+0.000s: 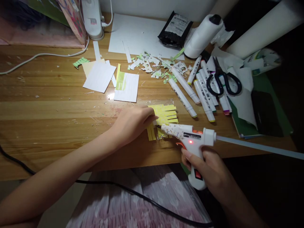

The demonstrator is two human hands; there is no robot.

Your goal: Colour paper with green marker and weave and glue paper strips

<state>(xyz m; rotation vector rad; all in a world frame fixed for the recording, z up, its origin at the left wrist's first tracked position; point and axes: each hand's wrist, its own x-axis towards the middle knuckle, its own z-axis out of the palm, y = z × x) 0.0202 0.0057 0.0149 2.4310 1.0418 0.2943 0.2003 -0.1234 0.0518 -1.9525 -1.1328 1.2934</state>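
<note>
A small lattice of yellow paper strips lies near the front edge of the wooden table. Over its left side is my left hand, its fingers closed together on a yellow strip; the fingertips are partly hidden. My right hand grips the handle of a white hot glue gun, a finger by the orange trigger. The gun's red light glows and a long translucent glue stick runs out of its back. Its nozzle reaches the yellow strips right beside my left fingertips.
White paper squares and paper scraps lie behind my hands. Several markers and black-handled scissors are at the right. Farther back are a white roll, a black packet and a power strip. A black cable crosses my lap.
</note>
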